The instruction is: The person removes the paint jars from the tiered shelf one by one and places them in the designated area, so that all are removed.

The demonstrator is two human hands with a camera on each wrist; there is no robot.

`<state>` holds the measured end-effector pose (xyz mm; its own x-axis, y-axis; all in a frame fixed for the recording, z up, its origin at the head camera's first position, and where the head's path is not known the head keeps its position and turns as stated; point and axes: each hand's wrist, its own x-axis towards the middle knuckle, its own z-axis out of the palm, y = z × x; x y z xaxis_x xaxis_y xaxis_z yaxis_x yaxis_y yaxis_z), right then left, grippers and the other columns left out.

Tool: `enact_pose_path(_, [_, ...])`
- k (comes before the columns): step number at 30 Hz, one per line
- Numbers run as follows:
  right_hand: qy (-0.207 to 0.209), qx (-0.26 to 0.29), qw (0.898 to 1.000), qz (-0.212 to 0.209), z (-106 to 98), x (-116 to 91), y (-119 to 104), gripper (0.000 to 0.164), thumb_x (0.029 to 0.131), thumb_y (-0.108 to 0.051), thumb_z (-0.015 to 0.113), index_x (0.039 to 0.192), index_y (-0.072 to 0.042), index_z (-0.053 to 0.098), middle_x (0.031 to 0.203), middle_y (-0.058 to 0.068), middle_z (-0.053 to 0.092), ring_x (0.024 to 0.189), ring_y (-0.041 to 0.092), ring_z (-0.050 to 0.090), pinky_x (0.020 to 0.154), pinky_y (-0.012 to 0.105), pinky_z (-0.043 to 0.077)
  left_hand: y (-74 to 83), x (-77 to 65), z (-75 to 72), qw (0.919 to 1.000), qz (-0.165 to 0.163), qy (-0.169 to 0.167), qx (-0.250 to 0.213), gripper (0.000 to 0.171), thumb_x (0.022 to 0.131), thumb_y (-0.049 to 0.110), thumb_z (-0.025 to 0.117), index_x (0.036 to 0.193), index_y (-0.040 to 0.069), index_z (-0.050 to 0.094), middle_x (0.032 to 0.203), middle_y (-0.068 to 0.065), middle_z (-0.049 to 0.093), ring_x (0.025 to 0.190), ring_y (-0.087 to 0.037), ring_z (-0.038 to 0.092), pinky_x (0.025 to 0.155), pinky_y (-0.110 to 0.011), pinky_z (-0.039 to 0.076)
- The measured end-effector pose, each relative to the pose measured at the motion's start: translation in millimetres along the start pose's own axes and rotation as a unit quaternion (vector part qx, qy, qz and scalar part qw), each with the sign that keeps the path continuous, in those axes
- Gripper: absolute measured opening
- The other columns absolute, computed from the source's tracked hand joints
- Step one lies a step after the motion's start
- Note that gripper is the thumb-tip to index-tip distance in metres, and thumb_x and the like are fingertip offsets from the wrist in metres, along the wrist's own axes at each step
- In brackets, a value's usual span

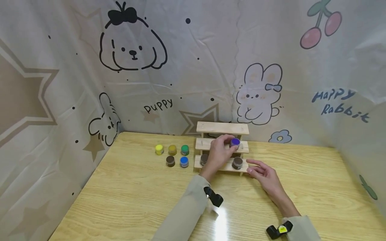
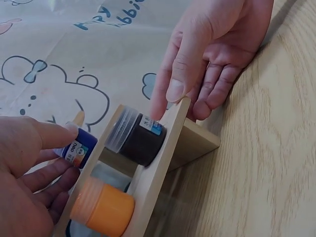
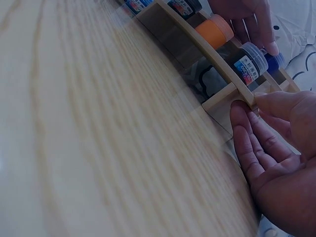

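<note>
Currently, in head view, holds purple-lidded jar with left hand at middle tier of wooden stand. In left wrist view, pinches jar between thumb and fingers. In right wrist view, grips end of bottom shelf with right hand.

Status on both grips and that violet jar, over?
Left grip holds violet jar by middle tier, right end of wooden stand. Right grip pinches bottom tier. Dark jar stands on it in front, apparently not blocking.

My left hand hid the orange paint jar from the head view and partly covered the purple-lidded jar; the right wrist view's top edge cropped a blue jar.
</note>
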<state>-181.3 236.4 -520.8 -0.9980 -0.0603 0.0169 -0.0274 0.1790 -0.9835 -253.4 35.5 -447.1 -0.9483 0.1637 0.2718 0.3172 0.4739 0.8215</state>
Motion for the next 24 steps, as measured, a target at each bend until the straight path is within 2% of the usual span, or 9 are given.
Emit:
enact_pose_path(9, [0.000, 0.005, 1.000, -0.001, -0.6, -2.3, 2.7, 0.045, 0.104, -0.019, 0.064, 0.144, 0.001, 0.055, 0.116, 0.022, 0.072, 0.099, 0.013, 0.072, 0.087, 0.025, 0.058, 0.1, -11.2, -15.4, 0.9995, 0.028, -0.010, -0.011, 0.033, 0.088, 0.015, 0.083, 0.119, 0.009, 0.072, 0.112, -0.003, 0.072, 0.105, -0.020, 0.067, 0.094, -0.026, 0.053])
enact_pose_path(14, [-0.005, 0.004, 1.000, -0.011, -2.0, -1.4, 3.3, 0.046, 0.104, -0.020, 0.064, 0.144, 0.001, 0.055, 0.115, 0.022, 0.072, 0.099, 0.015, 0.073, 0.087, 0.025, 0.058, 3.9, -18.4, -29.3, 0.9972, 0.055, -0.030, -0.040, 0.033, 0.089, 0.013, 0.083, 0.119, 0.009, 0.070, 0.115, -0.004, 0.071, 0.110, -0.025, 0.067, 0.098, -0.031, 0.054])
enact_pose_path(18, [-0.002, -0.004, 1.000, -0.012, -2.2, 1.0, 3.9, 0.046, 0.103, -0.022, 0.065, 0.143, -0.001, 0.056, 0.115, 0.021, 0.072, 0.099, 0.013, 0.072, 0.087, 0.023, 0.058, 5.2, -20.3, -41.9, 0.9958, 0.071, -0.023, -0.052, 0.032, 0.088, 0.012, 0.083, 0.118, 0.010, 0.071, 0.114, -0.002, 0.072, 0.109, -0.023, 0.067, 0.097, -0.029, 0.054])
enact_pose_path(24, [-0.001, 0.001, 1.000, -0.013, -0.9, 0.3, 4.7, 0.045, 0.103, -0.020, 0.065, 0.143, -0.001, 0.056, 0.116, 0.023, 0.072, 0.099, 0.012, 0.072, 0.086, 0.024, 0.058, -1.5, -26.5, -64.4, 0.9933, 0.088, -0.021, -0.073, 0.034, 0.089, 0.013, 0.082, 0.121, 0.008, 0.071, 0.116, -0.004, 0.072, 0.108, -0.023, 0.067, 0.098, -0.036, 0.055])
